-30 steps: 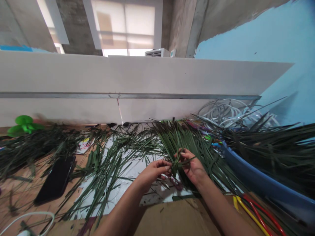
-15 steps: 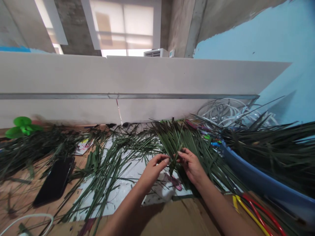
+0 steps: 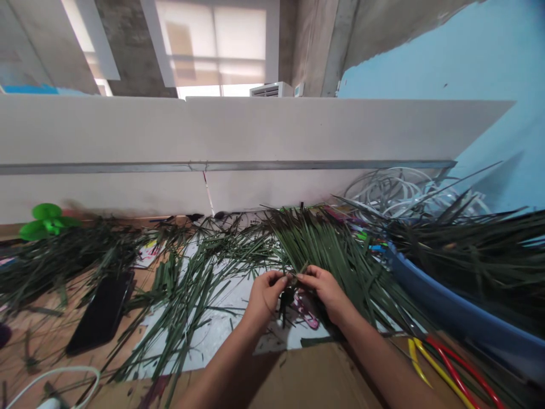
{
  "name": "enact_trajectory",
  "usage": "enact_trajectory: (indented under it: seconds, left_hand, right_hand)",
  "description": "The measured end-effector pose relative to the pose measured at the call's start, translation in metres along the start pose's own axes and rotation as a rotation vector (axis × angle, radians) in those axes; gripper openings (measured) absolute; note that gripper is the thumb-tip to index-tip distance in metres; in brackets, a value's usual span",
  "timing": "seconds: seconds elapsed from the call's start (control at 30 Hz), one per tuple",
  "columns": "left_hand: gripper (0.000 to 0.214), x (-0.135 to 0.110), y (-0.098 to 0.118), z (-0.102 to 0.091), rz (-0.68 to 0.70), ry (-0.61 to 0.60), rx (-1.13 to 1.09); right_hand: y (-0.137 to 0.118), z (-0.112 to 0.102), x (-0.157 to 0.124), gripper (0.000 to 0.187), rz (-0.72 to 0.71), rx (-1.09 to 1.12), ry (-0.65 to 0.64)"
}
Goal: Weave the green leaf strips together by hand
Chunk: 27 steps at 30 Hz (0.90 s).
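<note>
Between my two hands is a small folded piece of green leaf strip [image 3: 286, 300], its dark end hanging below the fingers. My left hand [image 3: 269, 291] pinches it from the left, thumb against forefinger. From the other side my right hand [image 3: 322, 288] grips it, fingertips close to those of the left. The exact fold is partly hidden by the fingers. Right behind the hands lies a fan of long green leaf blades [image 3: 327, 244]. Under them, on the white sheet [image 3: 221, 329], rests a pink-handled tool [image 3: 307, 311], partly covered.
At right stands a blue tub [image 3: 447, 301] heaped with long leaves; red and yellow handles [image 3: 457, 363] lie before it. Loose cut strips [image 3: 191, 307] cover the left side beside a black phone [image 3: 102, 312]. A white partition [image 3: 255, 133] closes the back. Cardboard [image 3: 315, 375] lies in front.
Both hands have lowered slightly and drawn closer together. The leaf piece has turned, and the long thin strip that stuck up from it is no longer seen upright. The view has shifted slightly.
</note>
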<state>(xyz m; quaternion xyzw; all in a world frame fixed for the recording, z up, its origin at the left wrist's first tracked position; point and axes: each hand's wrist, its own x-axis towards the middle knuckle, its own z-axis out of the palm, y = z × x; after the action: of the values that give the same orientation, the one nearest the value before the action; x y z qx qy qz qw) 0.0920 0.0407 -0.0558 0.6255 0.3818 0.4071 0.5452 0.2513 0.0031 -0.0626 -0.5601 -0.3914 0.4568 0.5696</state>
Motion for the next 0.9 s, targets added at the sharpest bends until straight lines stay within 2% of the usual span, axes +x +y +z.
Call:
enact_trajectory:
  seconds: [0.1, 0.2, 0.27, 0.33, 0.4, 0.5, 0.6, 0.77, 0.9]
  left_hand:
    - [0.028, 0.000, -0.002, -0.001, -0.058, -0.053, -0.101]
    - [0.028, -0.002, -0.005, -0.001, -0.145, -0.071, -0.174]
    - [0.029, -0.002, -0.007, -0.001, -0.167, -0.071, -0.174]
    - [0.029, -0.002, -0.008, 0.000, -0.169, -0.074, -0.171]
    - [0.026, -0.002, -0.009, 0.000, -0.169, -0.079, -0.165]
    - [0.022, -0.003, -0.007, 0.002, -0.166, -0.094, -0.152]
    - [0.021, -0.005, -0.003, 0.004, -0.155, -0.112, -0.141]
    - [0.024, -0.006, 0.001, 0.004, -0.157, -0.160, -0.175]
    - [0.026, -0.005, 0.002, 0.001, -0.133, -0.141, -0.218]
  right_hand:
    - [0.002, -0.005, 0.005, 0.028, -0.039, -0.136, 0.045]
    - [0.001, -0.011, 0.008, 0.029, -0.099, -0.267, 0.150]
    - [-0.004, -0.014, 0.005, 0.041, -0.230, -0.427, 0.260]
    - [-0.010, -0.013, 0.000, 0.045, -0.450, -0.654, 0.329]
    - [-0.015, -0.011, -0.006, 0.040, -0.647, -0.817, 0.292]
    - [-0.015, -0.008, -0.010, 0.036, -0.785, -0.884, 0.172]
    - [-0.011, -0.007, -0.009, 0.036, -0.817, -0.926, 0.145]
    - [-0.010, -0.009, -0.006, 0.025, -0.775, -0.899, 0.189]
    - [-0.013, -0.007, -0.008, 0.015, -0.734, -0.844, 0.187]
